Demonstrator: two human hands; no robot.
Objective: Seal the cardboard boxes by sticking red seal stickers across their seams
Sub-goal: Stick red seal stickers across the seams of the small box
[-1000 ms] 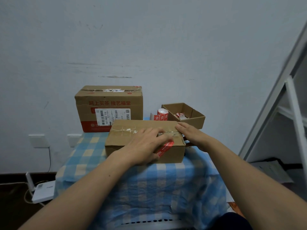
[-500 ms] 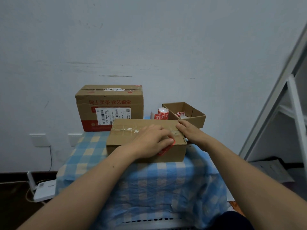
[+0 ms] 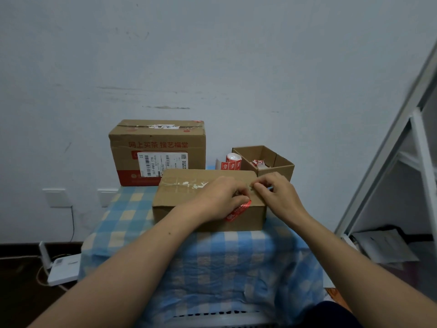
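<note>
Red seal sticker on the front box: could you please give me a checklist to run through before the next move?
1. Front box flat on the checked cloth: ok.
2. Red seal sticker lower end lying on the box's front face: ok.
3. Its upper end across the top seam: cannot tell, left hand holds and hides it.
4. Sticker square to the edge: not ok, it slants.
5. Right hand fingertips on the box top: ok.
6. Sticker roll behind the box: ok.

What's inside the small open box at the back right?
Crumpled red-and-white scraps lie in the open box; its near wall hides the rest of its floor.
</note>
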